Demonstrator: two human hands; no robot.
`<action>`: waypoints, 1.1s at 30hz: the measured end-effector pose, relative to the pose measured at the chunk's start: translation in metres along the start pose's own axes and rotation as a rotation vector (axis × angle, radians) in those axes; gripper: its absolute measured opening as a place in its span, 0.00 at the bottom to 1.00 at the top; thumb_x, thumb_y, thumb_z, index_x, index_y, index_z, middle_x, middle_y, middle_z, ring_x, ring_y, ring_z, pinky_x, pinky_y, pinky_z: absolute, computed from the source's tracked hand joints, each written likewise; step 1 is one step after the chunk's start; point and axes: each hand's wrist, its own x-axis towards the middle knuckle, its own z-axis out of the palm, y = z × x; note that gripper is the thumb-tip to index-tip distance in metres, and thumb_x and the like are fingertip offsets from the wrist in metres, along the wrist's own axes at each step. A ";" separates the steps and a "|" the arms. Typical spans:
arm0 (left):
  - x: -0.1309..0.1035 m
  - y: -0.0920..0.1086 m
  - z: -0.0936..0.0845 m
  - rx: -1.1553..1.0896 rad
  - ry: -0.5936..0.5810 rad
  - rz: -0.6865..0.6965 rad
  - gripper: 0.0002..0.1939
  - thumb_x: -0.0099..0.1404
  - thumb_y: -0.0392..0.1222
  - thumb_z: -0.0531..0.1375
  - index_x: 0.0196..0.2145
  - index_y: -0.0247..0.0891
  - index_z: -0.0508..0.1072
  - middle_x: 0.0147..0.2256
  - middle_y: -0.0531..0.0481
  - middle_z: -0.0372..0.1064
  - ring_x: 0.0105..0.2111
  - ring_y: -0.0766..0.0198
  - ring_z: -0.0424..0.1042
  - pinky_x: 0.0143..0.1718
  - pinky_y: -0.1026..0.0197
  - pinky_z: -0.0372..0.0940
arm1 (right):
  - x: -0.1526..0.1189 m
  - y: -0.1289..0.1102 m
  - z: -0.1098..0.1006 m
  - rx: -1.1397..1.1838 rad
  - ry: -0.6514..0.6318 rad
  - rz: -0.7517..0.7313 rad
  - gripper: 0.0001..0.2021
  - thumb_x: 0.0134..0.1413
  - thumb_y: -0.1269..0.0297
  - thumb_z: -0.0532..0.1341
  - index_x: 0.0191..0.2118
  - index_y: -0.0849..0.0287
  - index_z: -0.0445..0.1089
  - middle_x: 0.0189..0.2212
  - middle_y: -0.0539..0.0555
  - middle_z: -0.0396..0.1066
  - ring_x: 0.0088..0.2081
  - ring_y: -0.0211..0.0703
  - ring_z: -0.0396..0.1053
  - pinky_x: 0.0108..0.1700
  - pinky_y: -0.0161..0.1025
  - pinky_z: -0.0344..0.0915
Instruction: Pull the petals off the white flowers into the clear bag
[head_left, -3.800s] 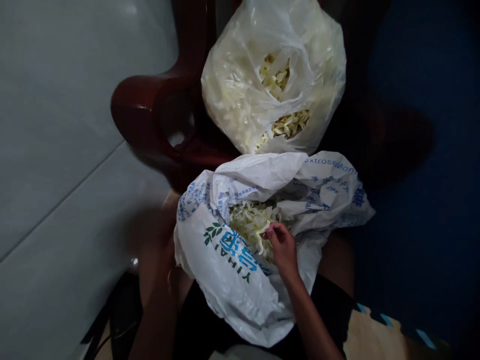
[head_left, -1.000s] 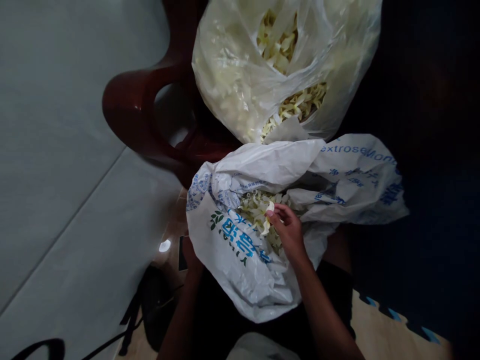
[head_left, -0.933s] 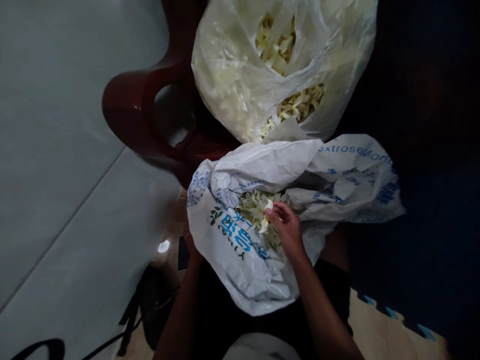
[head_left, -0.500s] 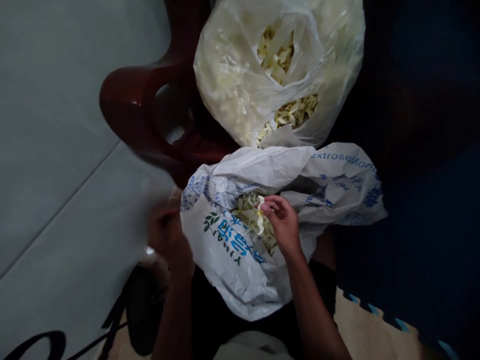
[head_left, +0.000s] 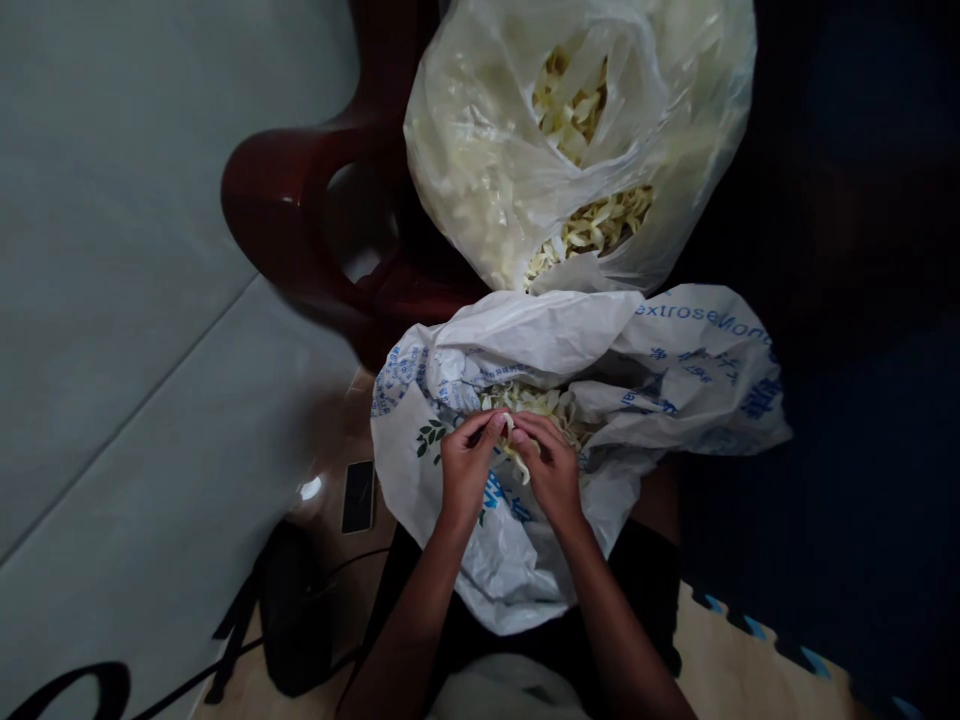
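A small pale yellow-white flower (head_left: 519, 464) with narrow curling petals is pinched between the fingertips of both my hands. My left hand (head_left: 466, 458) closes on it from one side, thumb against fingers. From the other side my right hand (head_left: 553, 466) grips it the same way. Just below them, a white printed sack (head_left: 517, 575) lies open across my lap, its rim crumpled outward. More pale flowers (head_left: 536, 397) lie inside it, partly covered by my hands.
Beyond the sack stands a large translucent plastic bag (head_left: 472, 150), with similar flowers showing through two openings. A dark red wooden armrest (head_left: 262, 190) curves at the left. A phone (head_left: 358, 497) and a black bag (head_left: 294, 610) with cords lie on the floor at lower left.
My left hand has come in from the sack's left side to meet the right hand at the flower. The phone now shows where that hand was. The view has shifted slightly.
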 end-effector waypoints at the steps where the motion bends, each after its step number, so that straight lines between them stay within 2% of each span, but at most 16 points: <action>1: 0.000 -0.004 -0.001 0.008 -0.004 0.009 0.11 0.58 0.44 0.60 0.36 0.35 0.76 0.37 0.46 0.74 0.40 0.61 0.72 0.46 0.59 0.64 | -0.002 0.004 0.001 0.018 -0.006 0.016 0.10 0.53 0.64 0.60 0.41 0.52 0.74 0.41 0.55 0.71 0.44 0.43 0.68 0.47 0.43 0.64; 5: 0.001 -0.018 -0.003 0.023 -0.041 0.045 0.10 0.58 0.42 0.61 0.34 0.34 0.77 0.37 0.46 0.73 0.41 0.62 0.71 0.46 0.60 0.63 | -0.006 0.022 0.004 0.087 0.035 0.087 0.08 0.48 0.66 0.64 0.38 0.54 0.75 0.37 0.54 0.72 0.37 0.41 0.69 0.41 0.40 0.66; 10: 0.001 -0.029 -0.005 -0.040 -0.117 -0.047 0.10 0.57 0.42 0.62 0.36 0.35 0.77 0.37 0.46 0.73 0.40 0.61 0.71 0.45 0.60 0.64 | -0.005 0.035 0.000 0.141 0.054 0.137 0.07 0.44 0.67 0.67 0.33 0.55 0.75 0.32 0.52 0.72 0.35 0.40 0.69 0.38 0.39 0.66; 17: 0.000 -0.032 -0.008 0.013 -0.138 -0.042 0.10 0.58 0.42 0.61 0.36 0.35 0.77 0.39 0.46 0.74 0.42 0.61 0.71 0.48 0.59 0.63 | -0.005 0.042 -0.003 0.223 0.037 0.197 0.08 0.39 0.66 0.69 0.31 0.55 0.76 0.33 0.51 0.72 0.35 0.40 0.70 0.37 0.38 0.67; 24: 0.000 -0.041 -0.007 -0.001 -0.151 -0.089 0.11 0.56 0.42 0.62 0.37 0.36 0.77 0.38 0.46 0.74 0.40 0.60 0.72 0.45 0.59 0.64 | -0.009 0.052 -0.005 0.259 0.063 0.218 0.07 0.38 0.67 0.69 0.29 0.54 0.76 0.31 0.50 0.72 0.34 0.39 0.69 0.37 0.38 0.66; 33: -0.001 -0.042 -0.006 -0.003 -0.178 -0.077 0.11 0.56 0.41 0.62 0.36 0.36 0.78 0.40 0.46 0.74 0.43 0.60 0.71 0.48 0.59 0.63 | -0.011 0.060 -0.004 0.331 0.028 0.258 0.09 0.39 0.65 0.68 0.32 0.55 0.74 0.31 0.51 0.72 0.33 0.40 0.70 0.36 0.38 0.67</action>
